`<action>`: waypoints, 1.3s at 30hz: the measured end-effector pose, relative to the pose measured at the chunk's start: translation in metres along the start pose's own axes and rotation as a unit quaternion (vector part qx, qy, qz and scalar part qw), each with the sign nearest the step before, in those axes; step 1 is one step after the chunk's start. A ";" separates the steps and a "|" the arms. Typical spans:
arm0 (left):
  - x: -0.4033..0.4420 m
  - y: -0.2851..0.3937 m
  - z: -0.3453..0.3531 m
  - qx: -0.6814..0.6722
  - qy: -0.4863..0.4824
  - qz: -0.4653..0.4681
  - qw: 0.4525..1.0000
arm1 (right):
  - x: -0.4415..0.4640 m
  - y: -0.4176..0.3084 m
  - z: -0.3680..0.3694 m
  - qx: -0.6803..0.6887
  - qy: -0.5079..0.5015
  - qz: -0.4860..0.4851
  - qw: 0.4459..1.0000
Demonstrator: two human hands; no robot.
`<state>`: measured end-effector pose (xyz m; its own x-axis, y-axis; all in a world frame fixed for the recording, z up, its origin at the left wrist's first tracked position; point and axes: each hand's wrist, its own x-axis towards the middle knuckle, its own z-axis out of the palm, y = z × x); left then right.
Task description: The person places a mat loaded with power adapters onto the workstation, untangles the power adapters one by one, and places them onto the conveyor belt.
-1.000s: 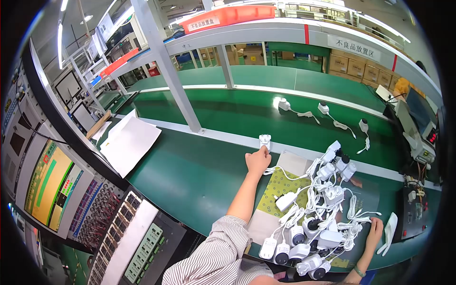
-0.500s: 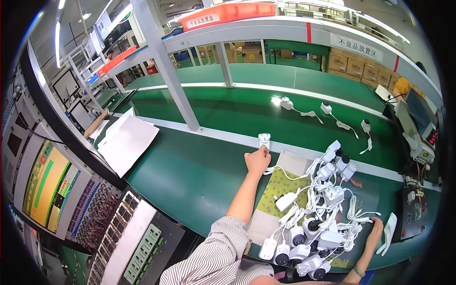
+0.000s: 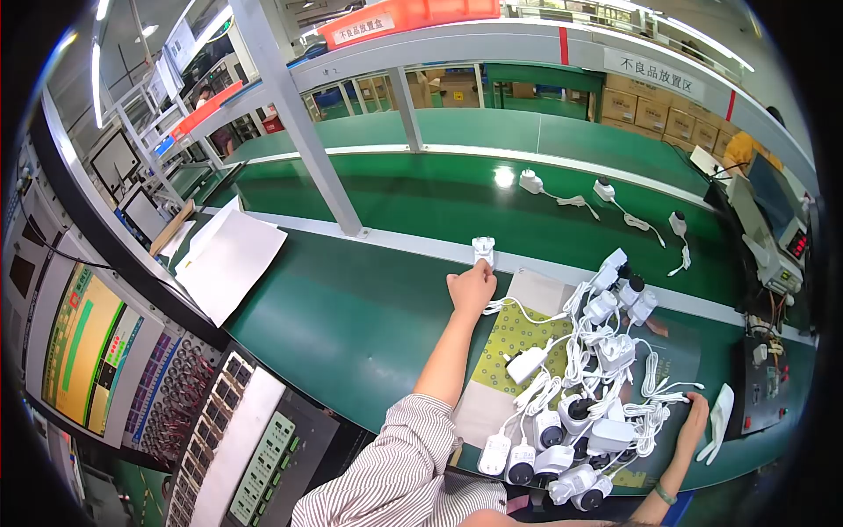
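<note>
The right hand (image 3: pixel 694 423) lies beside heaped adapters (image 3: pixel 616 352) on the surface (image 3: pixel 351 325), its grip unclear. The left hand's (image 3: pixel 472 288) fingers stay pinched on a white adapter (image 3: pixel 484 245) by the rail (image 3: pixel 421 243); handling seems paused. Beyond, three adapters (image 3: pixel 530 182) have drifted slightly rightward.

At between 11 and 12 o'clock, a white label (image 3: pixel 363 28) on the front of the red-orange bin (image 3: pixel 413 21) bears black Chinese characters: 不良品放置盒, "defective product placement box". Nearer 2 o'clock, a larger white sign (image 3: pixel 653 73) on the grey beam (image 3: pixel 492 53) reads 不良品放置区, "defective product placement area". At 11 o'clock, a short handwritten mark (image 3: pixel 332 73) stands on the same beam, too faint to make out. At 3 o'clock, a display (image 3: pixel 796 246) glows with red digits, too blurred to read. Toward 9 o'clock, the screen (image 3: pixel 86 338) carries characters too small to tell, and so does the print on the cartons (image 3: pixel 652 116) at 2 o'clock.
</note>
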<state>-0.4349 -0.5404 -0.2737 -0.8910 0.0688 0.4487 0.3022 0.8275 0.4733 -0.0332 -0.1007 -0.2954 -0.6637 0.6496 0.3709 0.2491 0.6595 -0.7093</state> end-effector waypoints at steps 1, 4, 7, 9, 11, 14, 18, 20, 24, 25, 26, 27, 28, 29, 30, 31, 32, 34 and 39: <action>0.000 0.000 0.000 -0.002 -0.001 0.000 1.000 | 0.000 -0.002 0.000 0.001 0.002 0.002 1.000; 0.000 0.000 0.000 -0.009 0.005 0.001 1.000 | 0.000 -0.008 0.000 0.005 -0.005 0.013 1.000; -0.001 -0.001 0.000 -0.010 0.007 0.001 1.000 | 0.001 -0.009 -0.002 -0.001 -0.013 0.015 1.000; -0.001 0.000 0.000 -0.013 0.008 0.002 1.000 | -0.001 -0.012 -0.001 0.004 -0.005 0.016 1.000; -0.001 0.000 0.000 -0.019 0.010 0.002 1.000 | 0.000 -0.011 -0.001 0.002 -0.003 0.016 1.000; -0.001 0.000 0.000 -0.013 -0.005 -0.004 1.000 | 0.000 -0.008 -0.001 -0.003 -0.005 0.001 1.000; 0.000 0.001 -0.001 -0.062 0.000 -0.034 0.998 | 0.000 -0.008 0.001 0.004 0.004 0.002 1.000; 0.000 0.002 -0.002 -0.058 0.009 -0.036 0.998 | 0.000 -0.010 0.001 0.000 0.007 0.002 1.000; -0.004 0.011 -0.013 -0.090 0.012 -0.069 0.993 | 0.000 -0.019 0.000 -0.021 0.001 -0.001 1.000; -0.005 0.013 -0.016 -0.094 0.006 -0.074 0.993 | 0.001 -0.013 0.001 -0.039 0.006 -0.014 0.999; 0.000 0.009 -0.010 -0.089 -0.019 -0.071 0.993 | 0.000 -0.016 0.002 -0.038 0.017 -0.008 0.999; 0.010 0.003 -0.005 -0.081 -0.043 -0.065 0.994 | 0.000 -0.019 0.003 -0.035 0.030 -0.001 0.999; 0.028 -0.010 0.012 -0.099 -0.023 -0.051 0.994 | 0.000 -0.017 0.004 -0.028 0.037 -0.007 0.999; 0.058 -0.011 0.005 -0.034 -0.113 -0.060 0.991 | 0.000 -0.016 0.004 -0.021 0.043 -0.012 0.999; 0.081 -0.018 0.010 -0.111 -0.081 0.002 0.991 | 0.000 -0.021 0.003 -0.023 0.047 -0.007 0.999; 0.111 -0.047 0.043 -0.069 -0.038 -0.003 0.997 | 0.000 -0.021 0.004 -0.018 0.052 -0.011 0.998; 0.121 -0.038 0.026 -0.100 -0.051 -0.035 0.993 | -0.002 -0.023 0.004 -0.019 0.057 -0.003 0.998; 0.119 -0.019 0.007 -0.095 -0.029 0.046 0.994 | -0.001 -0.022 0.005 -0.013 0.062 -0.002 0.998; 0.046 0.011 -0.001 -0.126 -0.079 0.235 0.960 | -0.002 -0.031 0.005 -0.038 0.067 0.012 0.997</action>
<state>-0.4719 -0.5292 -0.2471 -0.6696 0.5021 0.5473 0.7391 0.5238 0.4236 -0.0434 -0.1240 -0.2773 -0.5580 0.7072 0.4343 0.3199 0.6661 -0.6738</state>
